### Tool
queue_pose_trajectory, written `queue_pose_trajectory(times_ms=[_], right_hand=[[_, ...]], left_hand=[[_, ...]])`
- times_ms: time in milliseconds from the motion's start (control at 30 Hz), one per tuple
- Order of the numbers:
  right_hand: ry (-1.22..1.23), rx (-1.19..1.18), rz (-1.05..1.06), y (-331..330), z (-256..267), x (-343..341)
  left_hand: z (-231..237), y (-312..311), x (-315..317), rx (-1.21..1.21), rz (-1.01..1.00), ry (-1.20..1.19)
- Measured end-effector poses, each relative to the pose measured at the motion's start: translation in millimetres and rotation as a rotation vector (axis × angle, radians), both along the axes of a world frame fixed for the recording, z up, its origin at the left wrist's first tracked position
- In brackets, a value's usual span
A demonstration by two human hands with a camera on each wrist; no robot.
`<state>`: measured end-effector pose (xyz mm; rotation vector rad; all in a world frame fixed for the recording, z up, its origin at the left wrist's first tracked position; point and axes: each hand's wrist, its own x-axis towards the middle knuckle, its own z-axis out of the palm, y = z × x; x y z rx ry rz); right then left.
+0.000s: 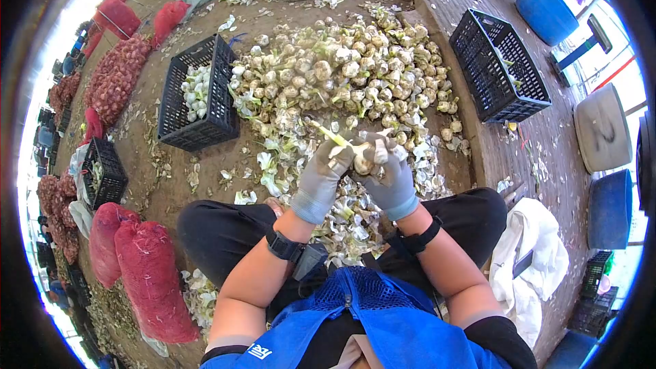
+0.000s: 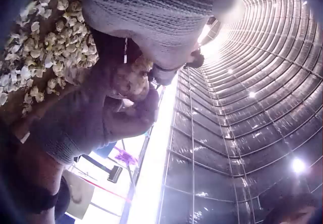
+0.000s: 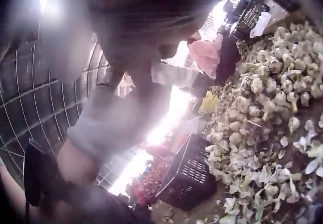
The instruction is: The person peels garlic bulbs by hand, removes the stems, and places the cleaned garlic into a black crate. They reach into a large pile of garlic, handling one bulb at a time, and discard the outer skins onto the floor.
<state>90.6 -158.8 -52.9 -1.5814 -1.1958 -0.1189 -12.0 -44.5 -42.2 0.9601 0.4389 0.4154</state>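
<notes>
Both of my hands wear grey gloves and meet in front of my crossed legs. Between them is a garlic bulb [image 1: 363, 162] with a pale green stalk that points up and to the left in the head view. My left hand [image 1: 324, 172] grips it from the stalk side. On the other side, my right hand [image 1: 392, 183] has its fingers curled round the bulb. The left wrist view shows the bulb [image 2: 130, 80] close up, with gloved fingers around it. In the right wrist view the hands are blurred and hide it.
A large heap of garlic [image 1: 342, 68] lies just ahead, with loose peelings [image 1: 352, 222] below my hands. A black crate [image 1: 195, 133] with white bulbs stands left of the heap; another black crate [image 1: 502, 72] stands right. Red net sacks [image 1: 154, 280] lie at left, a white sack [image 1: 540, 253] at right.
</notes>
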Motion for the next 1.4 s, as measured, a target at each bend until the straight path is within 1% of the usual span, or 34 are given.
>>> queue_pose_trajectory(times_ms=[33,100,133,167,233,300,333,400,433,467,500,533,567,600,633,667,700,767,833,900,933,967,1033,1067,1100,1133,1167,1200,1233,1267,1300,1333,1367,1400], right_hand=[[0.0,-0.001,0.002,1,1,1],[-0.158,0.037,0.064,2,7,5],[-0.193,0.067,0.037,2,11,3],[-0.193,0.065,0.038,1,9,5],[-0.268,0.008,0.03,-1,3,8],[-0.223,0.016,0.035,1,3,6],[-0.179,0.026,0.038,2,4,6],[-0.148,0.0,0.034,2,8,6],[-0.117,-0.024,0.028,2,9,6],[-0.132,0.05,-0.013,4,1,5],[-0.132,0.049,-0.013,5,1,3],[-0.076,0.001,-0.047,5,1,0],[-0.02,-0.047,-0.08,5,2,-2],[-0.02,-0.049,-0.079,4,3,-4],[0.282,0.008,0.057,2,4,-5],[0.583,0.066,0.194,1,6,-6],[0.583,0.064,0.195,0,8,-4],[1.023,0.06,0.296,-4,12,3],[1.011,0.045,0.314,-1,10,11],[1.107,0.051,0.256,2,-9,16],[1.17,0.098,0.259,0,2,9],[1.031,0.063,0.208,1,-15,13],[1.242,0.005,0.364,-2,-20,23],[1.26,-0.038,0.332,1,-4,20],[1.322,-0.162,0.382,-9,20,18],[1.325,-0.108,0.359,-5,11,14],[1.327,-0.054,0.337,1,4,10],[1.327,-0.056,0.336,-1,3,8],[1.41,-0.011,0.457,-3,4,6],[1.49,0.037,0.579,-5,5,4],[1.49,0.036,0.579,-7,4,5],[1.491,0.03,0.671,-10,4,7],[1.488,0.024,0.764,-10,6,8],[1.428,-0.004,0.563,-7,9,8]], left_hand=[[2,-1,0,-0.001,0.002,0.0],[11,-4,0,-0.085,0.012,-0.044],[13,-4,0,-0.087,0.012,-0.043],[14,-4,0,-0.116,0.01,-0.033],[11,-2,-1,-0.147,0.008,-0.023],[2,0,-3,-0.024,0.009,0.03],[2,1,-4,-0.026,0.011,0.031],[2,3,-5,0.14,-0.005,0.064],[3,2,-5,0.139,-0.005,0.065],[5,2,-5,0.261,0.023,0.077],[6,1,-5,0.384,0.052,0.088],[-2,4,-6,0.383,0.052,0.088],[-14,8,-7,0.57,0.088,0.136],[-24,10,-8,0.756,0.123,0.185],[-24,10,-8,0.754,0.125,0.185],[-24,9,-8,0.67,0.144,0.136],[-24,7,-7,0.586,0.163,0.086],[-2,-1,-7,0.554,0.155,0.047],[2,-8,-7,0.521,0.145,0.005],[-4,-13,-8,0.916,0.111,0.002],[5,-11,-9,0.974,-0.011,0.011],[4,-12,-9,0.975,-0.05,-0.048],[4,-12,-8,0.521,-0.222,0.11],[6,-8,-8,0.519,-0.225,0.11],[9,0,-6,0.457,-0.152,0.047],[11,9,-5,0.394,-0.079,-0.016],[2,20,-5,0.26,-0.063,-0.059],[-3,31,-7,0.2,-0.027,-0.029],[-3,39,-9,0.139,0.009,0.003],[-7,47,-10,0.126,0.086,0.092],[-16,58,-10,0.113,0.162,0.181],[-19,77,-8,0.54,0.064,0.491],[-25,76,-11,0.541,0.066,0.489],[-32,69,-16,1.035,-0.02,0.836]])
